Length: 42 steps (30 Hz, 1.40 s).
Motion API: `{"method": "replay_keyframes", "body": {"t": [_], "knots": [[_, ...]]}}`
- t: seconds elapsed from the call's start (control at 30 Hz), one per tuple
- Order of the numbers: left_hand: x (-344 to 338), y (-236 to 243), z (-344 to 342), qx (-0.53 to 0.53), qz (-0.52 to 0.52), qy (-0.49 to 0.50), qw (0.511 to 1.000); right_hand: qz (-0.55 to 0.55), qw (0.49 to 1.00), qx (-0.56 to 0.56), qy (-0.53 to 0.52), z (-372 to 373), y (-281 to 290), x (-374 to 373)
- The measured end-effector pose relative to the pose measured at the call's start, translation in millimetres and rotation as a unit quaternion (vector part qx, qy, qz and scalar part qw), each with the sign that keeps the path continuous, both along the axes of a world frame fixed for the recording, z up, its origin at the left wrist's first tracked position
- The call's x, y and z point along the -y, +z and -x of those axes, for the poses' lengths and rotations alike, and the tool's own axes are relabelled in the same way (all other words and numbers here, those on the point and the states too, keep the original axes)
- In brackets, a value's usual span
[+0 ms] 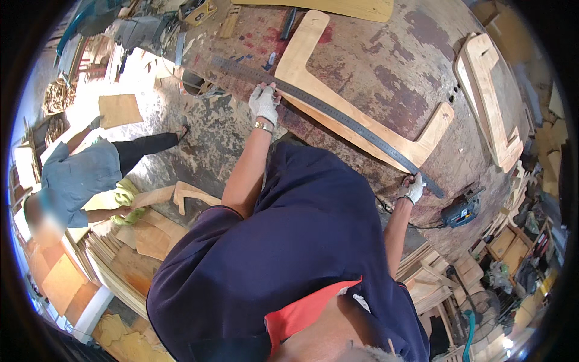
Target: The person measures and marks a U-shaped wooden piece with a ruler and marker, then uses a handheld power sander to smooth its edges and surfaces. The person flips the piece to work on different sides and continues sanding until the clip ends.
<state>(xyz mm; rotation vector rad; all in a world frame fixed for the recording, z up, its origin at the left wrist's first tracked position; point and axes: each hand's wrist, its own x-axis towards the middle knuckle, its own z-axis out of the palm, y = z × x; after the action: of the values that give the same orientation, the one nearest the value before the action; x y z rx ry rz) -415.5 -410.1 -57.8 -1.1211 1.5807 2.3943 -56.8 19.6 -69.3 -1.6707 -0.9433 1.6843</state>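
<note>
Your gloves: matt, knitted cloth
Your ruler: smooth metal
Your board: smooth wood
Your tabletop: rough, worn

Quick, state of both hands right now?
Left hand: gloved, fingers curled at the long metal ruler; whether it grips cannot be told.
Right hand: gloved, fingers curled at the ruler, near its right end; grip likewise unclear.

glare bleaches part of the floor at left, fisheye edges curving into black
</note>
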Motion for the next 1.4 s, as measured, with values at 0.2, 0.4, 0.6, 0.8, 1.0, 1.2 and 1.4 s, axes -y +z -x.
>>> {"method": "replay_keyframes", "body": {"t": [0.2, 0.4, 0.6, 0.8, 1.0, 1.2, 1.4], "knots": [[-8.2, 7.6, -0.4, 0.015, 0.018, 0.009, 1.0, 0.044, 0.998, 0.021, -0.05, 8.2, 6.2, -0.7], [-7.8, 11.9, -0.3, 0.022, 0.006, -0.004, 1.0, 0.055, 0.995, 0.009, -0.084, 11.4, 7.7, -2.5], [-8.2, 16.8, 0.9, 0.035, -0.011, -0.004, 0.999, 0.05, 0.998, 0.013, -0.03, 6.5, 7.9, -1.5], [-9.8, 20.6, 0.7, 0.035, 0.001, 0.008, 0.999, 0.043, 0.999, 0.004, -0.015, 8.3, 8.4, -1.8], [-9.4, 14.5, 0.5, 0.027, 0.003, -0.004, 1.0, 0.049, 0.998, 0.003, -0.035, 10.2, 10.9, -0.7], [-9.3, 12.2, 1.1, 0.032, -0.003, -0.001, 0.999, 0.048, 0.998, 0.008, -0.035, 5.0, 1.0, -7.3], [-9.1, 14.5, 0.0, 0.021, -0.001, 0.0, 1.0, 0.047, 0.997, -0.003, -0.057, 4.4, -2.7, -10.0]]}}
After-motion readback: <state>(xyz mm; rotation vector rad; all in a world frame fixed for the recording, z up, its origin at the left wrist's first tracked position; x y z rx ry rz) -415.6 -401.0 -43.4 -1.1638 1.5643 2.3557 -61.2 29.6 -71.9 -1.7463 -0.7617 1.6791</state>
